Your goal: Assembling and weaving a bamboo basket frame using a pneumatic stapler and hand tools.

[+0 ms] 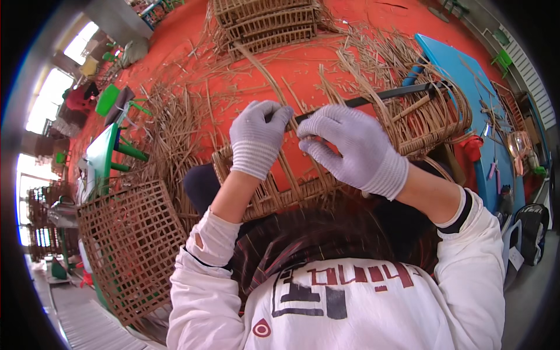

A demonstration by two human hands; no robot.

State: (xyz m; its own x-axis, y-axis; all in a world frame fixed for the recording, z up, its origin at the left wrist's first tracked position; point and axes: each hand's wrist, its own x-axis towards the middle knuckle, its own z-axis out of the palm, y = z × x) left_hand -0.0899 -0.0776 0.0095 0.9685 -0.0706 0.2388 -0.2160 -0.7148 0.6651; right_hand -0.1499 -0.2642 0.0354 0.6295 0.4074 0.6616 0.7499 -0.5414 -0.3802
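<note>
A half-woven wicker basket [318, 185] with upright strips lies across my lap. My left hand [256, 137], in a pale grey knit glove, is closed, its fingertips pinched at a long wicker strip [263, 70] that runs away from me. Close by on the right, my right hand [356, 149], gloved alike, has its fingers curled and the thumb near the fingertips; whatever lies between them cannot be made out. A dark flat bar [385, 94] passes just beyond the right hand and over the basket's woven right end [429, 119].
Stacked wicker baskets [268, 26] stand ahead on the red floor [192, 35], among loose strips [169, 125]. An open-grid wicker panel [131, 245] is at my left, near a green stool [105, 149]. A blue table [466, 76] stands at the right.
</note>
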